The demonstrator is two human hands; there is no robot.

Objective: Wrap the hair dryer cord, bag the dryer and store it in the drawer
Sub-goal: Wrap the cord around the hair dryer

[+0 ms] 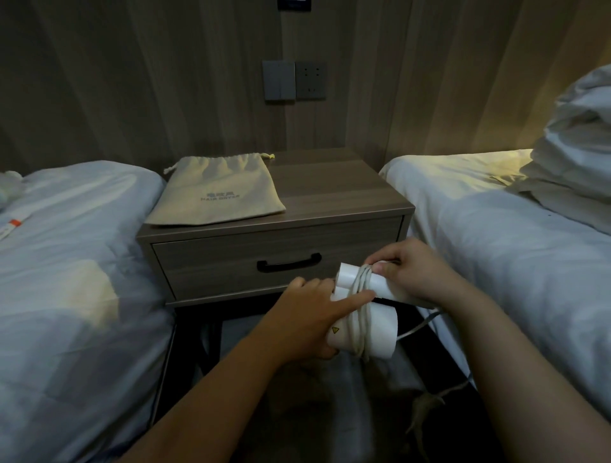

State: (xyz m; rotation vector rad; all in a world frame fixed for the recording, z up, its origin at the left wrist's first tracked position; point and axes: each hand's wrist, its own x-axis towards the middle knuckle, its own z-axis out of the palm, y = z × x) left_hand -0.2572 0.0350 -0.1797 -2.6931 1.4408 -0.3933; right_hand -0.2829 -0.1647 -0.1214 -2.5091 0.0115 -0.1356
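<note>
Now we grip the folded hair dryer point(373, 333) in our left hand point(307, 317), forefinger pinning the wound cord point(358, 287) against slipping, while our right hand point(410, 274) just beside it pinches the cord taut, the drawstring bag point(218, 195) lying beyond both.

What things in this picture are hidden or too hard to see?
All in the head view:
Inside the drawer: its shut front hides it.
Part of the hair dryer: covered by the left hand and right hand.
Loose end of the cord: trails into the dark floor.
Dark panel on the wall: cut off by the top edge.
Upper print on the bag: too blurred.
</note>
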